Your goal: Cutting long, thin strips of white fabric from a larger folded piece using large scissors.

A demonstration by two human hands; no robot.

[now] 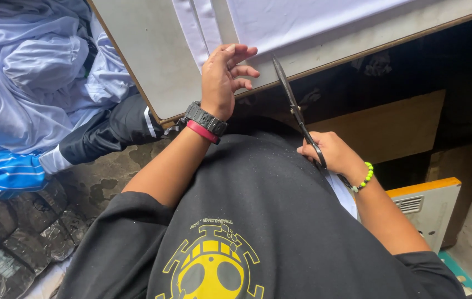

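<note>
Head view: long black-handled steel scissors [298, 113] are gripped in the right hand [330, 152], fingers closed through the handle loops, the blades pointing up and away towards the edge of the grey wood-edged tabletop [153, 61]. The blades appear nearly closed, and their tip lies just beside the table edge, near the white fabric sheet [297, 19] spread on the top. The left hand [222, 77] is held at the table edge, fingers loosely curled and grasping nothing that can be seen; whether its fingertips touch the narrow white fabric strips [200, 27] cannot be told. A black wristwatch [206, 118] and a red band are worn on the left wrist, and a green and yellow bead bracelet [364, 178] on the right.

As a judgement, the cutting looks partly done: narrow strips already lie separate beside the wider sheet, while the wide sheet appears uncut and no fabric is caught between the blades.

A heap of pale lilac-white cloth [31, 66] is piled left of the table, with a blue and white striped piece [3, 171] below it. Clear plastic-wrapped dark packages [14, 232] are stacked at the lower left, flat and rectangular, without readable labels. A yellow round emblem [212, 266] is printed on the black shirt. A white box-shaped unit with an orange top edge and a vent grille [427, 207] stands at the lower right.
</note>
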